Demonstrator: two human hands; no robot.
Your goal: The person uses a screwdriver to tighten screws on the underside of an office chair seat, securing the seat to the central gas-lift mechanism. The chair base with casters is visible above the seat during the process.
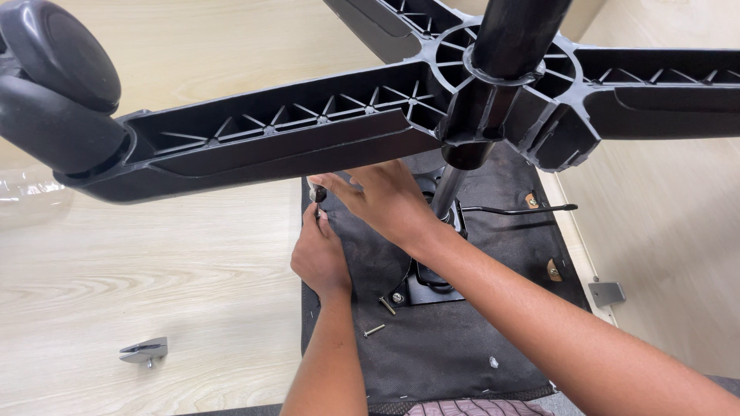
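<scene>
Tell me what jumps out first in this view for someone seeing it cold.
The black star-shaped chair base fills the top of the view, ribbed underside showing, with a caster wheel at upper left. Below it, the left hand and right hand meet at the left edge of the upturned seat bottom, pinching a small dark part too hidden to identify. Two loose bolts lie on the fabric nearby.

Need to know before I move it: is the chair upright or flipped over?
Flipped over. The star base and caster point up toward the camera, while the seat underside lies facing up on the floor.
</scene>
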